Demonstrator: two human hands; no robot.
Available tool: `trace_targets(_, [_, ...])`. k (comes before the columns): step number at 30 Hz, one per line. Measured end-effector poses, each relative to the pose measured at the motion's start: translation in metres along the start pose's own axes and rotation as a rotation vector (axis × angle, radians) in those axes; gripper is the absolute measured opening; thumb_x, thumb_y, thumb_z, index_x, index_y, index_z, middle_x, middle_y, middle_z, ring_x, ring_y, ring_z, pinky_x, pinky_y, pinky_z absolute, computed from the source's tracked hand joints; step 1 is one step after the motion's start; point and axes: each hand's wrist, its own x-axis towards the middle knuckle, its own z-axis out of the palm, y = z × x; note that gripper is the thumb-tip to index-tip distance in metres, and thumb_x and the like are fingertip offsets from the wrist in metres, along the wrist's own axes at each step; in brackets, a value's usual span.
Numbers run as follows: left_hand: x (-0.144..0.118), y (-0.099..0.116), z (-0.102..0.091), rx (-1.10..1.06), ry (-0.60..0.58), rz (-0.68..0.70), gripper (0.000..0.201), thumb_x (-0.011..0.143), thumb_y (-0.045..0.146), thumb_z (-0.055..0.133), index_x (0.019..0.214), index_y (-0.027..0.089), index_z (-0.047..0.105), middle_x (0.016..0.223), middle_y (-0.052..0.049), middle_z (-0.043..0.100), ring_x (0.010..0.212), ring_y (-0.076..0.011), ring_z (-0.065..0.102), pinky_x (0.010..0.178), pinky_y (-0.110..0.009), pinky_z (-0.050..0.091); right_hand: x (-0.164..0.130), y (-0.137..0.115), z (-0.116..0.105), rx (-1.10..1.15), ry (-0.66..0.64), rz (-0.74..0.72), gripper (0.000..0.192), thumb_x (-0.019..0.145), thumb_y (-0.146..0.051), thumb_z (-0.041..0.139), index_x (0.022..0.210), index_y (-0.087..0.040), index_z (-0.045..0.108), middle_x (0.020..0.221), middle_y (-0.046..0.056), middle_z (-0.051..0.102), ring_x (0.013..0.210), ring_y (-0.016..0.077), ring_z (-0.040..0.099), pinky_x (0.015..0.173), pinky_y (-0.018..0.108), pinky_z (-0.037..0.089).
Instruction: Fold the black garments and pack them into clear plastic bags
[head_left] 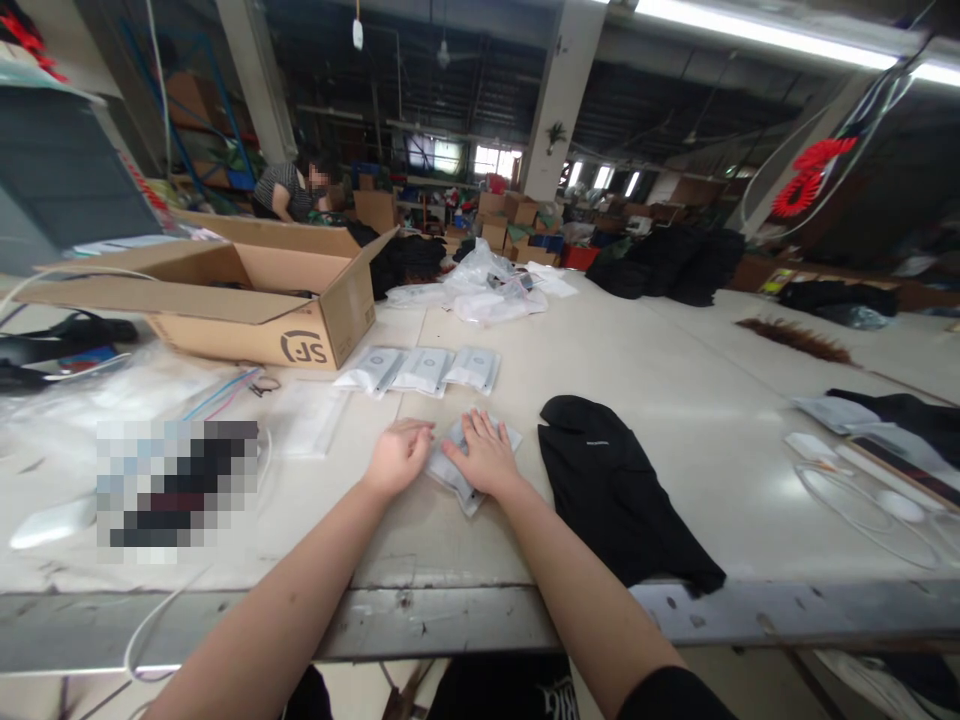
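My right hand [484,450] lies flat with its fingers spread on a pale plastic packet [466,492], covering much of it. Just left of that packet, my left hand [400,457] rests on the table with its fingers curled in and nothing visible in it. Three similar flat packets, the nearest one a grey-white packet [430,371], lie in a row beyond my hands. To the right of my right arm a black fabric hood-like piece [611,480] is spread on the table, with a small light print near its top.
An open cardboard box [255,335] stands at the left back, near clear plastic bags [499,295]. Clear bags [311,415] lie on the left. Black cloth piles [667,262] sit at the back right; a white cable [862,515] lies at right. A person [289,190] bends over farther back.
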Motion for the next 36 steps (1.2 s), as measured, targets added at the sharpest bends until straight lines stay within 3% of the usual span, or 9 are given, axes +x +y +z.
trace_targets(3, [0.000, -0.019, -0.014, 0.290, 0.171, -0.256, 0.040, 0.096, 0.034, 0.037, 0.097, 0.017, 0.073, 0.120, -0.014, 0.069, 0.121, -0.0280, 0.057, 0.106, -0.045, 0.042, 0.000, -0.001, -0.002, -0.016, -0.048, 0.005, 0.087, 0.094, -0.072, 0.027, 0.157, -0.013, 0.026, 0.165, 0.013, 0.016, 0.154, 0.0269, 0.009, 0.122, 0.051, 0.003])
trace_targets(7, [-0.008, -0.051, -0.028, 0.640, 0.092, -0.586, 0.058, 0.087, 0.042, 0.048, 0.136, 0.011, 0.056, 0.155, -0.023, 0.037, 0.146, -0.0442, 0.023, 0.112, -0.063, 0.023, 0.001, -0.001, -0.007, -0.023, -0.100, 0.010, 0.088, 0.093, -0.073, 0.024, 0.158, -0.013, 0.022, 0.166, 0.013, 0.012, 0.155, 0.0265, 0.006, 0.123, 0.050, 0.002])
trace_targets(11, [-0.014, -0.073, -0.027, 0.720, 0.020, -0.841, 0.067, 0.090, 0.045, 0.039, 0.139, 0.001, 0.049, 0.152, -0.032, 0.035, 0.145, -0.0480, 0.023, 0.111, -0.063, 0.021, 0.004, 0.004, -0.012, -0.024, -0.157, -0.012, 0.091, 0.092, -0.076, 0.024, 0.159, -0.014, 0.017, 0.166, 0.012, 0.009, 0.155, 0.0251, 0.004, 0.123, 0.048, 0.000])
trace_targets(17, [-0.012, -0.074, -0.023, 0.755, -0.035, -0.825, 0.068, 0.091, 0.045, 0.036, 0.143, 0.003, 0.046, 0.152, -0.033, 0.034, 0.143, -0.0487, 0.026, 0.111, -0.061, 0.022, 0.024, 0.025, -0.028, -0.052, -0.271, -0.006, 0.092, 0.091, -0.078, 0.023, 0.160, -0.018, 0.010, 0.167, 0.010, 0.002, 0.155, 0.0253, 0.000, 0.123, 0.049, 0.001])
trace_targets(22, [-0.011, -0.068, -0.027, 0.739, -0.034, -0.803, 0.070, 0.090, 0.044, 0.038, 0.144, 0.000, 0.044, 0.151, -0.034, 0.034, 0.142, -0.0486, 0.027, 0.110, -0.060, 0.021, 0.039, 0.045, -0.046, -0.149, -0.329, 0.094, 0.089, 0.090, -0.078, 0.028, 0.160, -0.025, 0.012, 0.168, 0.007, 0.002, 0.154, 0.0326, 0.000, 0.121, 0.056, 0.004])
trace_targets(26, [-0.010, -0.070, -0.025, 0.744, -0.041, -0.794, 0.069, 0.091, 0.043, 0.038, 0.145, 0.001, 0.044, 0.152, -0.034, 0.034, 0.142, -0.0487, 0.027, 0.110, -0.060, 0.022, 0.042, 0.058, -0.056, -0.261, -0.166, 0.202, 0.079, 0.091, -0.072, 0.042, 0.155, -0.026, 0.033, 0.164, 0.015, 0.022, 0.148, 0.0400, 0.024, 0.115, 0.061, 0.020])
trace_targets(29, [-0.008, -0.071, -0.022, 0.765, -0.040, -0.795, 0.068, 0.091, 0.041, 0.038, 0.145, 0.001, 0.044, 0.151, -0.034, 0.035, 0.142, -0.0490, 0.027, 0.110, -0.059, 0.022, 0.048, 0.065, -0.060, -0.327, 0.007, 0.358, 0.061, 0.093, -0.058, 0.051, 0.140, -0.018, 0.054, 0.146, 0.023, 0.047, 0.135, 0.0379, 0.043, 0.106, 0.054, 0.035])
trace_targets(32, [-0.007, -0.071, -0.019, 0.778, -0.039, -0.787, 0.066, 0.091, 0.040, 0.039, 0.145, 0.001, 0.044, 0.151, -0.034, 0.036, 0.142, -0.0491, 0.028, 0.109, -0.062, 0.022, 0.060, 0.069, -0.061, -0.290, 0.029, 0.532, 0.046, 0.097, -0.046, 0.048, 0.130, -0.017, 0.063, 0.138, 0.023, 0.053, 0.130, 0.0371, 0.048, 0.100, 0.051, 0.042])
trace_targets(36, [-0.007, -0.071, -0.018, 0.777, -0.029, -0.770, 0.066, 0.091, 0.039, 0.039, 0.145, 0.000, 0.045, 0.151, -0.034, 0.036, 0.141, -0.0496, 0.029, 0.109, -0.063, 0.022, 0.078, 0.073, -0.060, -0.229, 0.024, 0.618, 0.056, 0.098, -0.050, 0.038, 0.134, -0.013, 0.060, 0.139, 0.026, 0.050, 0.129, 0.0401, 0.047, 0.098, 0.055, 0.042])
